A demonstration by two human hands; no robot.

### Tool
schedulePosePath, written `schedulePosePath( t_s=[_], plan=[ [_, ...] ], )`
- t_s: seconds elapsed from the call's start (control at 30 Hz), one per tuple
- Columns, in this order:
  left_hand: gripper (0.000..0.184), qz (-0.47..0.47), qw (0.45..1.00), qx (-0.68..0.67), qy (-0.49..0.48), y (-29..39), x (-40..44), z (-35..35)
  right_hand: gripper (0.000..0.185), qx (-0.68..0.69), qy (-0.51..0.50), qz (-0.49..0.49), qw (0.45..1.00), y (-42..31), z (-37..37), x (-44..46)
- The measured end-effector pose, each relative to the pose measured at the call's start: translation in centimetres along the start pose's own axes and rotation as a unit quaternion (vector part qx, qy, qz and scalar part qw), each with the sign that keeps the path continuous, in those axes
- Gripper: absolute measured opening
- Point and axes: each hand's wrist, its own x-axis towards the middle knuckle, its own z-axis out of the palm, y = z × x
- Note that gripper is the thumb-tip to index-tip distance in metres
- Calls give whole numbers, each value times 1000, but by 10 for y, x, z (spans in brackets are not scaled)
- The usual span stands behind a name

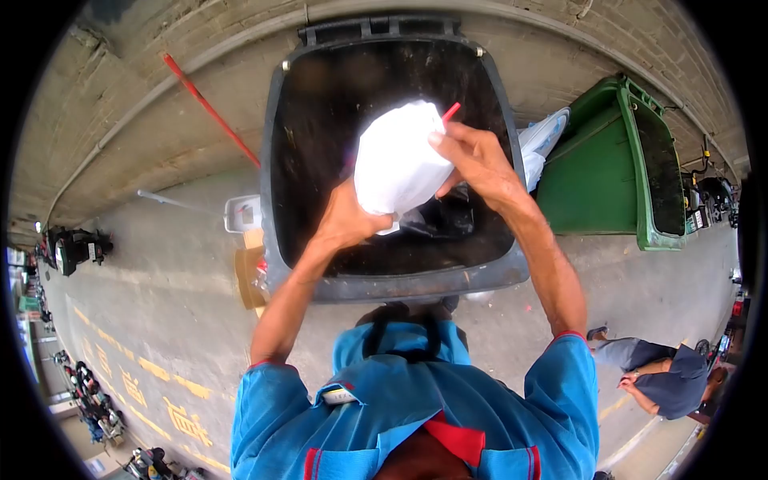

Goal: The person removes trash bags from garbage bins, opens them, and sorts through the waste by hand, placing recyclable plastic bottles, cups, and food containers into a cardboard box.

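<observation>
A white, creased packet, bag-like in shape [400, 160], is held up over the opening of a dark grey wheeled bin [392, 288]. My left hand [350, 218] grips its lower left side, thumb in front and fingers mostly hidden behind. At its upper right edge, my right hand [480, 164] is closed with thumb and fingers on the packet. A short red stick or straw [452, 111] pokes out beside those fingers. Black plastic [448, 218] lies inside the bin below. What the packet contains is hidden.
A green bin [592, 172] lies tipped at the right, with a pale bag [544, 144] beside it. At the left are a red pole [210, 106], a white tub [242, 214] and cardboard [250, 276]. A person [668, 376] is at the lower right; a wall stands behind.
</observation>
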Motion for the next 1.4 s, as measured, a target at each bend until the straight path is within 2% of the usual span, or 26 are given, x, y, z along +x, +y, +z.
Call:
schedulePosePath(
  t_s=[0.1, 0.17, 0.23, 0.27, 0.3, 0.37, 0.43, 0.53, 0.67, 0.83, 0.9, 0.93, 1.0, 1.03, 1.1, 1.13, 1.2, 1.23, 1.3, 1.37, 1.4],
  plan=[
    [59, 26, 999, 9, 32, -9, 2, -2, 43, 19, 20, -44, 999, 8, 6, 0],
    [57, 7, 998, 33, 57, -8, 1, -5, 37, 2, 37, -66, 997, 9, 4, 1],
    [58, 6, 998, 38, 41, -12, -3, -6, 30, -145, 51, -37, 987, 2, 1, 2],
    [59, 14, 998, 42, 54, -13, -4, -6, 25, -220, 56, -139, 964, 7, -2, 4],
    [60, 21, 996, 45, 68, -15, -3, -6, 25, -220, 57, -141, 964, 6, -1, 4],
    [61, 13, 998, 29, 59, -21, -3, -6, 25, -184, 66, -220, 956, 6, 7, 0],
    [61, 5, 999, 10, 50, -23, -2, -6, 30, -160, 58, -198, 965, 7, 12, -1],
    [61, 1, 998, 4, 58, -20, -2, -5, 40, -217, 97, -187, 953, 5, 21, -3],
    [58, 25, 993, 49, 102, -20, -5, -4, 42, -293, 92, -168, 937, 8, 10, 9],
    [58, 14, 986, 114, 121, -27, -8, -3, 34, -352, 90, -121, 924, 0, 7, 10],
    [53, -7, 978, 139, 155, -26, -10, -3, 28, -432, 120, -116, 886, -5, 8, 12],
    [53, -5, 978, 139, 155, -28, -11, -4, 28, -433, 122, -117, 885, -5, 5, 13],
    [50, -20, 978, 125, 166, -33, -13, -8, 23, -383, 217, -128, 889, -1, 0, 17],
    [50, -20, 978, 123, 166, -31, -13, -9, 23, -384, 217, -128, 888, 3, 2, 18],
    [50, -53, 978, 151, 134, -27, -14, -9, 20, -259, 256, -116, 924, 16, 6, 21],
    [50, -54, 978, 150, 135, -28, -15, -8, 20, -260, 254, -116, 924, 20, 4, 23],
    [56, -71, 983, 146, 87, -32, -17, -7, 17, -96, 255, -53, 961, 30, 0, 31],
    [56, -70, 983, 146, 89, -38, -18, -5, 16, -52, 232, -120, 964, 36, 5, 31],
    [64, -29, 994, 84, 61, -49, -19, -3, 14, -132, 217, -120, 960, 38, 10, 25],
    [68, -42, 997, 48, 52, -48, -22, -1, 16, -50, 226, -99, 968, 28, 9, 21],
    [65, -93, 990, -97, 44, -49, -23, 0, 17, 46, 227, -79, 970, 25, 5, 20]
  ],
)
